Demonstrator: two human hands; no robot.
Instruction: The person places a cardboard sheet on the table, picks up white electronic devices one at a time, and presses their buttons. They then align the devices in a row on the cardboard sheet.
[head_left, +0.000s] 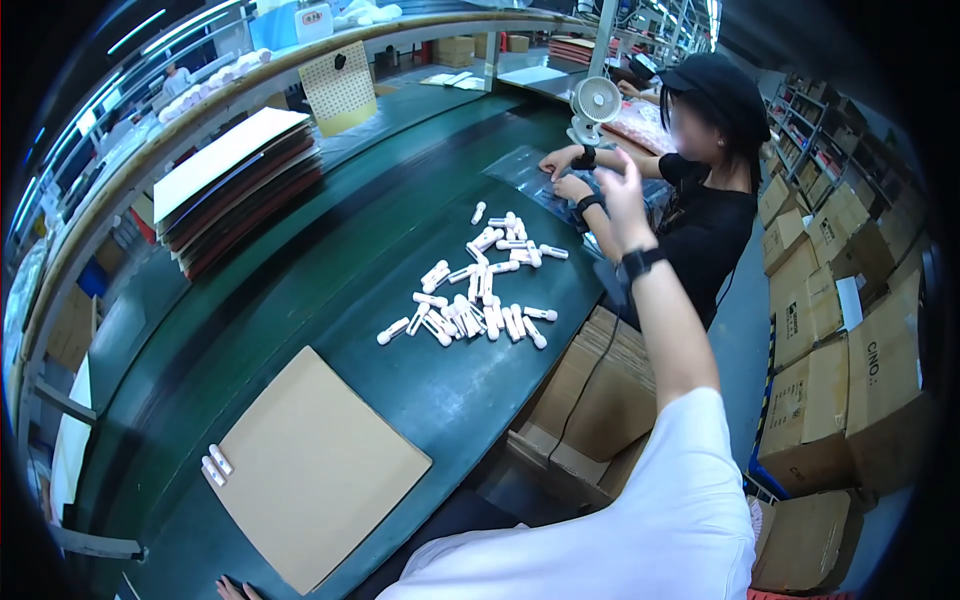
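My right hand (624,200) is raised over the table's right edge, a black band on its wrist. Its fingers are apart and nothing shows in them. At the lower left, only the fingertips of my left hand (237,590) come into view, spread by the near corner of a brown cardboard sheet (320,470). Two small white tube-like pieces (217,465) lie side by side at the sheet's left edge. Toward the middle of the green table (440,400), many similar pieces (470,315), white-pink with rounded heads, lie in a loose pile.
Across the table, a co-worker in black (715,190) has both hands over clear plastic (525,170), near a small white fan (596,100). A stack of boards (240,185) stands at the far left. Cardboard boxes (810,400) line the right; an open carton (590,400) adjoins the table.
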